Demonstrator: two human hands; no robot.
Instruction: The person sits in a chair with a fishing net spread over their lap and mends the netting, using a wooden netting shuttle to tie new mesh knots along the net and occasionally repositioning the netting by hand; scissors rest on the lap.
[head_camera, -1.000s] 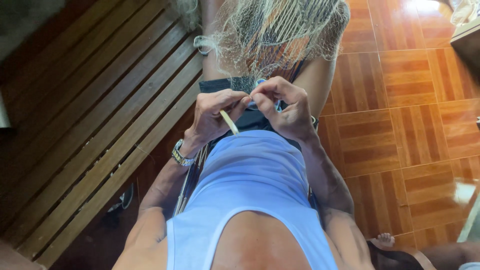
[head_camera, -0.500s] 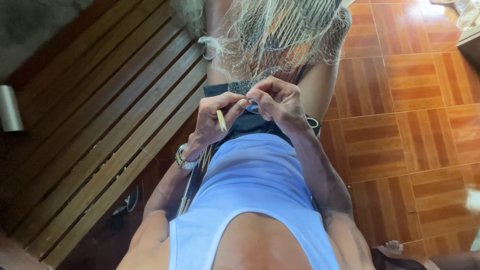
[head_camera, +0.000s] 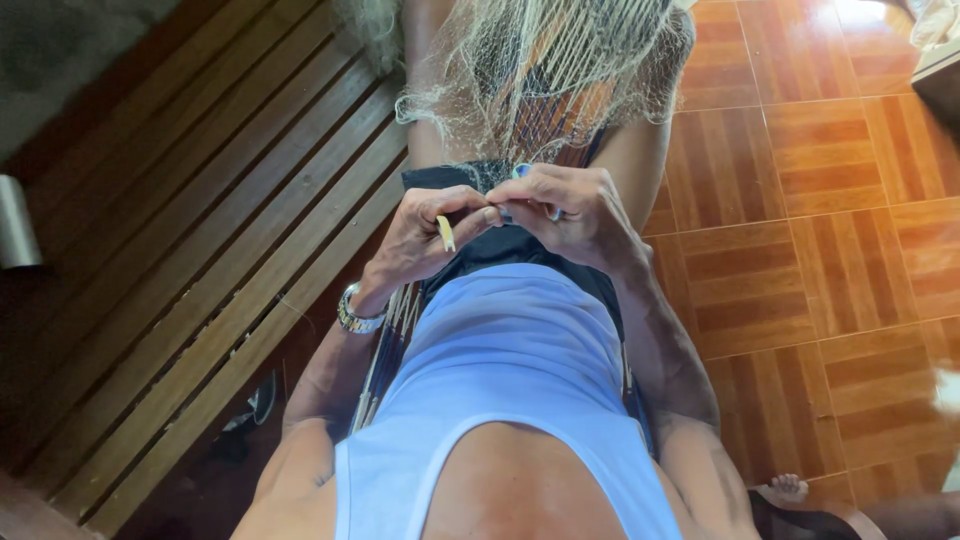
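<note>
Needle tip dropped lower | left hand (head_camera: 420, 245) pinches needle (head_camera: 446, 233) | right hand (head_camera: 575, 215) grips net (head_camera: 540, 70), fingertips hidden

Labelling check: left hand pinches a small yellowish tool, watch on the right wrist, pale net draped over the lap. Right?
Not quite. The head view shows the watch on the left wrist, not the right. The left hand does pinch the yellowish tool, and the pale net drapes over the lap.

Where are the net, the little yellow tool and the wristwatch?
net (head_camera: 560, 70), head view, on the pale mesh over the knees
yellow tool (head_camera: 446, 233), head view, on its middle, in the left hand's fingers
wristwatch (head_camera: 357, 314), head view, on its metal band
</note>
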